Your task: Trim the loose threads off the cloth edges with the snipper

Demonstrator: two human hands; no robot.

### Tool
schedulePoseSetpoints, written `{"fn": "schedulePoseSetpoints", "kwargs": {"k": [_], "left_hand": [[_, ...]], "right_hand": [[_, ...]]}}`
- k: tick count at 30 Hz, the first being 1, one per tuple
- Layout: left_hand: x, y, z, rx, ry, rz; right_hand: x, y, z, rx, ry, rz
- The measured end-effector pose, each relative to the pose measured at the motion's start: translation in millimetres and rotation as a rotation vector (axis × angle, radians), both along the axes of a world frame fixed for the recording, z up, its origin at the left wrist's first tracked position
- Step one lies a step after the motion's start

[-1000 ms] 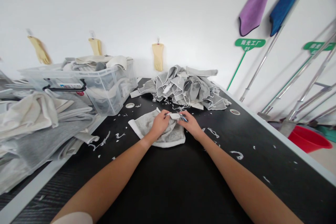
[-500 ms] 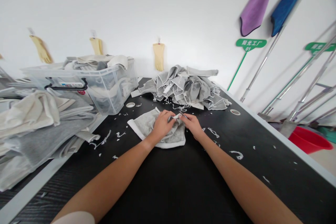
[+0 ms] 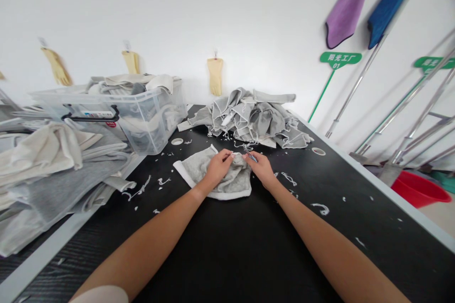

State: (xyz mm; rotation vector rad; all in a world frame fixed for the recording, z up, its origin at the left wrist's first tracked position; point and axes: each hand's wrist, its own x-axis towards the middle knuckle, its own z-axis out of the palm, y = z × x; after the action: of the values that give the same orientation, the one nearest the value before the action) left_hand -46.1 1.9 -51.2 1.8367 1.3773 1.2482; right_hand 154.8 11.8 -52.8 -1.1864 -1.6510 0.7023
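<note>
A grey cloth piece (image 3: 232,179) with white edging lies on the black table in front of me. Its far edge is pinched up by my left hand (image 3: 219,164), whose fingers are closed on the fabric. My right hand (image 3: 261,168) is closed around small thread snips (image 3: 252,156), largely covered by the fingers. The metal tips point toward the pinched edge, close to my left fingertips. Whether the blades touch the cloth is too small to tell.
A pile of grey cloth pieces (image 3: 261,116) lies behind my hands. At left stand a clear plastic bin (image 3: 149,130) full of cloth and a stack of fabric (image 3: 46,170). Thread scraps (image 3: 321,209) and two tape rolls (image 3: 318,151) dot the black table (image 3: 227,251).
My left hand has shifted slightly and its fingers are drawn in more on the cloth edge. The snips have turned in my right hand and show more of their bluish metal.
</note>
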Motion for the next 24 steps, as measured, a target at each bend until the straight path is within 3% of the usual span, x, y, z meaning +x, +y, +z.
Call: {"fn": "schedulePoseSetpoints", "kwargs": {"k": [6,13,19,24], "left_hand": [[-0.8,-0.5,0.0,-0.008,-0.013,0.006],[-0.7,-6.1,6.7,0.053,0.064,-0.079],[-0.6,1.3,-5.4,0.058,0.017,-0.119],[-0.6,5.0,-12.2,0.032,0.004,-0.132]], "right_hand": [[-1.6,-3.9,3.5,0.061,-0.033,-0.039],[-9.4,-17.3,9.1,0.096,-0.134,0.023],[-9.2,-17.5,9.2,0.184,-0.201,0.051],[-8.9,-17.1,9.8,0.17,-0.188,0.063]]}}
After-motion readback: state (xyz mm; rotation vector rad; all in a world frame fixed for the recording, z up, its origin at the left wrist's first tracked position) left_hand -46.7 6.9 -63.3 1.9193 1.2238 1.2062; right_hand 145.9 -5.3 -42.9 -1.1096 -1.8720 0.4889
